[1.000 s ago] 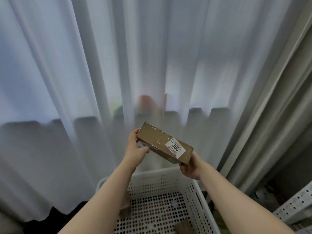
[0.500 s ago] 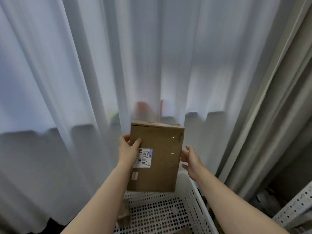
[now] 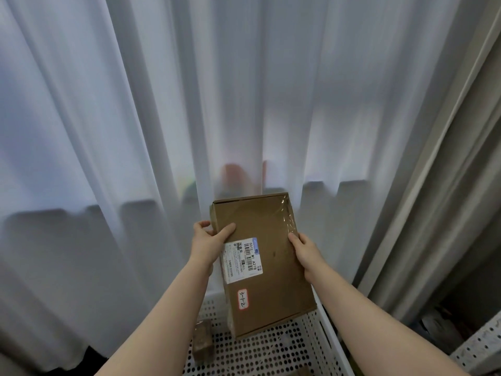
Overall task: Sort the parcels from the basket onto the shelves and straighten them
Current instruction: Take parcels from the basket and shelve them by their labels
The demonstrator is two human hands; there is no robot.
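Fingers (image 3: 202,226) of left hand (image 3: 207,244) are curling round parcel (image 3: 273,267) edge, thumb on top; right hand (image 3: 307,252) is gripping opposite edge. Parcel is hanging label-up above white basket (image 3: 273,351).

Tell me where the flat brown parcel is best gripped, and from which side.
Grip the parcel on its two long edges, one hand from each side, thumb on top, as the left hand and right hand do now. It is flat and probably too broad for one hand.
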